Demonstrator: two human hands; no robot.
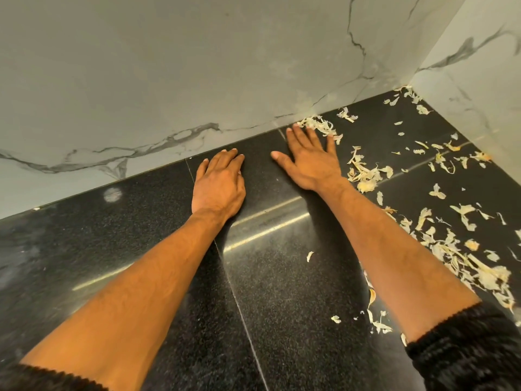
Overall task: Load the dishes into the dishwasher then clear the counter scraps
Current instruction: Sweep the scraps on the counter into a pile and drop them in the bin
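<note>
Pale yellow-white vegetable scraps (456, 249) lie scattered over the right part of the black granite counter (282, 292), up to the corner of the walls. My right hand (310, 159) lies flat on the counter with fingers spread, its fingertips touching a small heap of scraps (321, 125) by the back wall. My left hand (218, 182) rests palm down on the counter to its left, fingers straight and together, reaching toward the wall. Neither hand holds anything. No dishes or dishwasher are in view.
A white marble-patterned wall (197, 66) runs along the back of the counter and meets a side wall (485, 80) at the right corner. A pale smudge (112, 194) marks the counter at the left. Seams cross the granite.
</note>
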